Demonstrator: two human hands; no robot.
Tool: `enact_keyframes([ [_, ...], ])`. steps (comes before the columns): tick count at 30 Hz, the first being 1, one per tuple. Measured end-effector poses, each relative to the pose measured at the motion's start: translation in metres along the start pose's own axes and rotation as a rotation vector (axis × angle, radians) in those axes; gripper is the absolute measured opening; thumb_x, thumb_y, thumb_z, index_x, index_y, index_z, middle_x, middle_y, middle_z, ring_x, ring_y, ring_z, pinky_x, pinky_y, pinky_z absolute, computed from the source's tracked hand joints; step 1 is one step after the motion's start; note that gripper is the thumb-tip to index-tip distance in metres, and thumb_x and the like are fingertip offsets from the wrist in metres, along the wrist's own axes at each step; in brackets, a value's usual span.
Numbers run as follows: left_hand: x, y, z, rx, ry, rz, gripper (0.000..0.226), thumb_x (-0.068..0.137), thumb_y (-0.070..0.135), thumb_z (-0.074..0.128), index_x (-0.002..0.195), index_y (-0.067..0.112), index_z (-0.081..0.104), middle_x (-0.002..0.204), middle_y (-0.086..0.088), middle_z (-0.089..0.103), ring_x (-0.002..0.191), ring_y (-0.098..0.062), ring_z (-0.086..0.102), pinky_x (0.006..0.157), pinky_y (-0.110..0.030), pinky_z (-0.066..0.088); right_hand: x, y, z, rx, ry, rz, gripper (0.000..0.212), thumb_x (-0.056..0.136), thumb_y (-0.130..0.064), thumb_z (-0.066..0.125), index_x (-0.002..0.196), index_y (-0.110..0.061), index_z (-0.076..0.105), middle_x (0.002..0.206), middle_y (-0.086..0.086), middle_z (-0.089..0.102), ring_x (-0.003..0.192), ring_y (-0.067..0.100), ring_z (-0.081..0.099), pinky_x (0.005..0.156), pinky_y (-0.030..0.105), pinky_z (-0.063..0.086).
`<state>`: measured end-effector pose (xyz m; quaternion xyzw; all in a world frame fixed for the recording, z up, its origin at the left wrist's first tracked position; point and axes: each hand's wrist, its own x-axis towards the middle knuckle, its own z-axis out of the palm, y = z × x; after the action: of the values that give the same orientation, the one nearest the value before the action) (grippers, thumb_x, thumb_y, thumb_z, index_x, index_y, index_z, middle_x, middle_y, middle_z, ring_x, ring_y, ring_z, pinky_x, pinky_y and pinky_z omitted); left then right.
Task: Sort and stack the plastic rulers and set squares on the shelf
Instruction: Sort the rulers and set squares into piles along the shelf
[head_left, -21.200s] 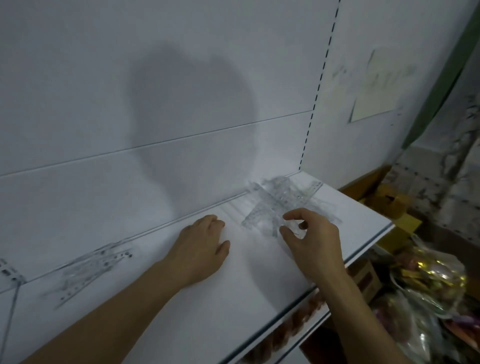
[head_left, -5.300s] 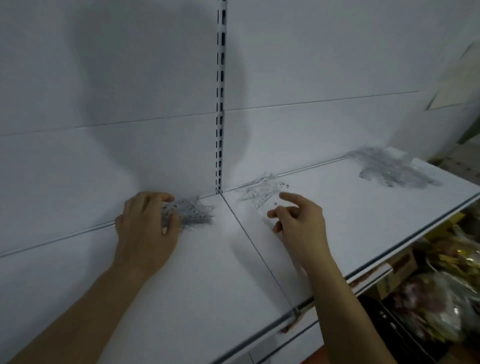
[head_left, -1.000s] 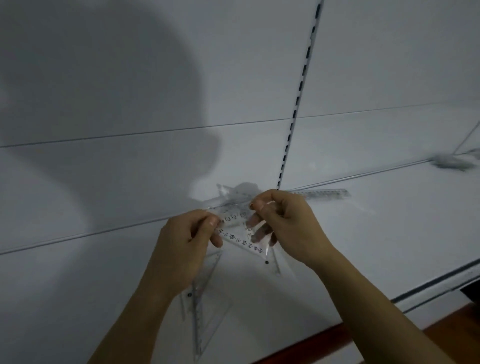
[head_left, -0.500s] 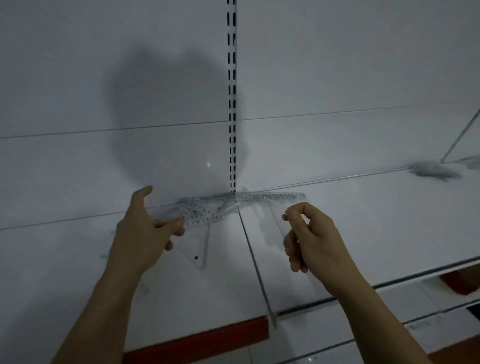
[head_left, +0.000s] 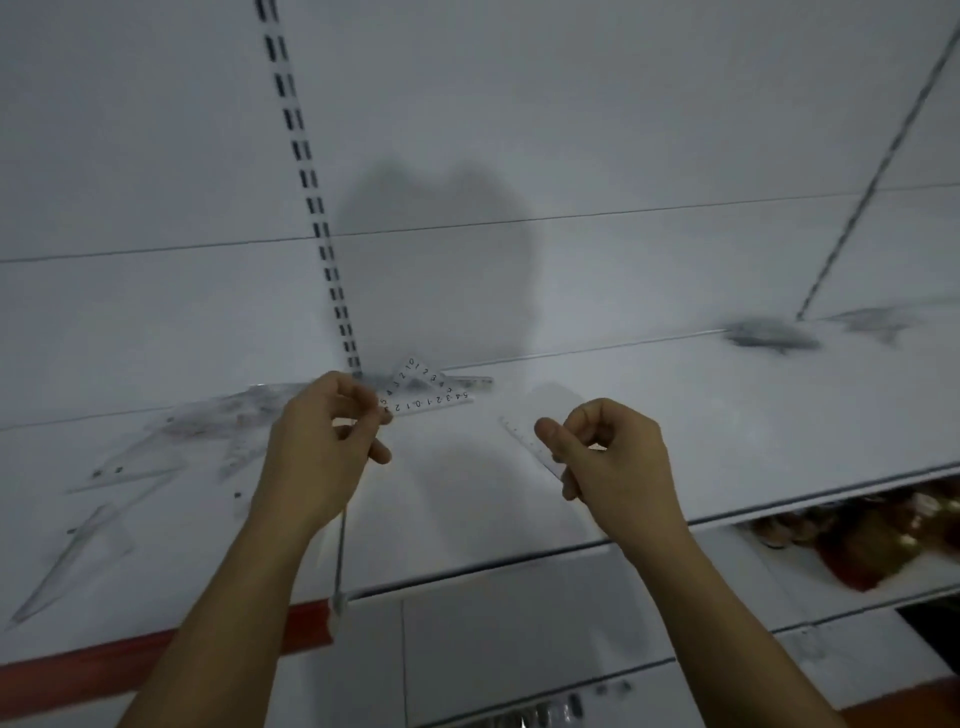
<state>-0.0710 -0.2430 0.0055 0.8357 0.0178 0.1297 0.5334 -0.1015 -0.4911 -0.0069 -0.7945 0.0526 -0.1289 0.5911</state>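
My left hand (head_left: 324, 441) pinches the corner of a small clear set square (head_left: 423, 392) with printed numbers, held above the white shelf (head_left: 675, 431). My right hand (head_left: 608, 457) pinches one end of a clear ruler (head_left: 527, 441) that slants up to the left. Behind the set square a long clear ruler (head_left: 467, 382) lies along the back wall. Several clear set squares (head_left: 171, 441) lie spread on the shelf at the left. Two blurred piles of clear rulers (head_left: 769, 335) sit far right on the shelf.
A slotted upright (head_left: 311, 202) runs down the back panel to the shelf joint. A second upright (head_left: 872, 171) slants at the right. The lower shelf (head_left: 883, 545) at the right holds brownish and gold packaged goods. A red strip (head_left: 156, 649) edges the shelf front at the left.
My view has swung to the right. My left hand has changed from holding the long rulers to pinching the small numbered set square, and my right hand now holds a short clear ruler lower and further right.
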Motion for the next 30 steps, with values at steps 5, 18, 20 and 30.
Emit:
enact_keyframes([
  [5, 0.003, 0.042, 0.083, 0.020, -0.134, 0.140, 0.017, 0.093, 0.003, 0.062, 0.086, 0.018, 0.065, 0.086, 0.007, 0.074, 0.058, -0.014, 0.070, 0.068, -0.055, 0.058, -0.011, 0.033, -0.079, 0.134, 0.123, 0.073, 0.031, 0.094, 0.003, 0.057, 0.111, -0.022, 0.064, 0.103, 0.001, 0.067, 0.064, 0.024, 0.072, 0.051, 0.035, 0.054],
  [18, 0.032, 0.150, 0.331, -0.057, -0.515, 0.364, 0.014, 0.084, 0.016, 0.077, 0.084, 0.021, 0.064, 0.079, 0.004, 0.074, 0.050, -0.018, 0.067, 0.057, -0.029, 0.048, -0.023, 0.085, -0.256, 0.422, 0.585, 0.125, 0.028, 0.090, 0.005, 0.065, 0.117, -0.002, 0.060, 0.080, 0.024, 0.072, 0.073, 0.037, 0.073, 0.068, 0.046, 0.063],
  [20, 0.045, 0.159, 0.350, -0.070, -0.516, 0.357, 0.016, 0.083, 0.017, 0.077, 0.084, 0.022, 0.062, 0.078, 0.004, 0.074, 0.050, -0.017, 0.066, 0.055, -0.028, 0.046, -0.004, 0.087, -0.263, 0.416, 0.587, 0.166, 0.016, 0.091, 0.002, 0.067, 0.106, 0.007, 0.063, 0.078, 0.025, 0.071, 0.070, 0.039, 0.072, 0.066, 0.055, 0.061],
  [30, 0.107, 0.137, 0.449, -0.116, -0.382, 0.221, 0.015, 0.084, 0.017, 0.077, 0.084, 0.019, 0.061, 0.078, 0.004, 0.072, 0.059, -0.013, 0.067, 0.052, -0.021, 0.044, 0.081, 0.105, -0.305, 0.075, 0.515, 0.261, 0.015, 0.097, -0.018, 0.064, 0.093, -0.004, 0.066, 0.066, 0.012, 0.070, 0.052, 0.029, 0.066, 0.043, 0.028, 0.049],
])
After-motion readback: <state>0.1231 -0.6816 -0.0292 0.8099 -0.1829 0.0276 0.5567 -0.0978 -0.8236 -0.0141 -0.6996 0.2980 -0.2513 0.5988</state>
